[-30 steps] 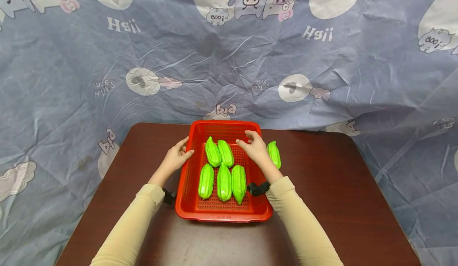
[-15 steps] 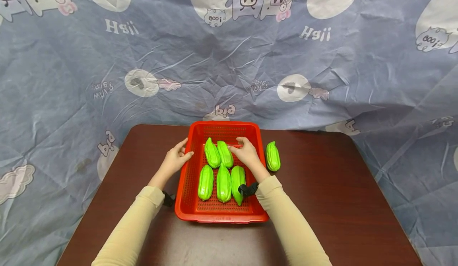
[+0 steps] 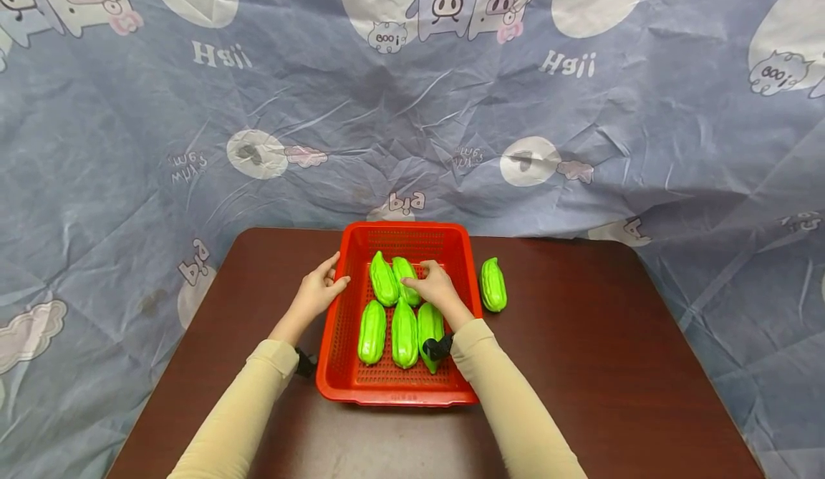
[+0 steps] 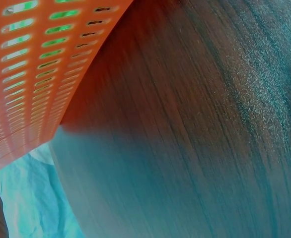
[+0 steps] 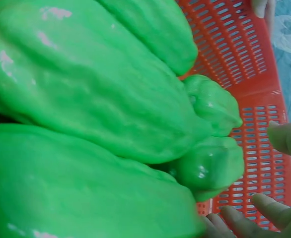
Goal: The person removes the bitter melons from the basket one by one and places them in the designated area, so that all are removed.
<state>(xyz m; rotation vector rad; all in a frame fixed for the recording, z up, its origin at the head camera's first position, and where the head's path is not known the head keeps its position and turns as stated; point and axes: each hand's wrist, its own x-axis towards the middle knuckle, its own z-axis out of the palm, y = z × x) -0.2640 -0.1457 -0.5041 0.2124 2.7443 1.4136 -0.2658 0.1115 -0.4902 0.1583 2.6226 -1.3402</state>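
Gripping the red basket with the left hand, hovering the right hand inside it!
Pinching the basket's left rim there, with thumb over it and fingers outside; over to the far-right gourd in the basket, poised above with right thumb and fingers well parted, a wide grip. Counting two toward the basket's far end, three toward its near end, plus a loose gourd on the brown table, just beside its right wall. Spotting patterned cloth behind the basket, too.
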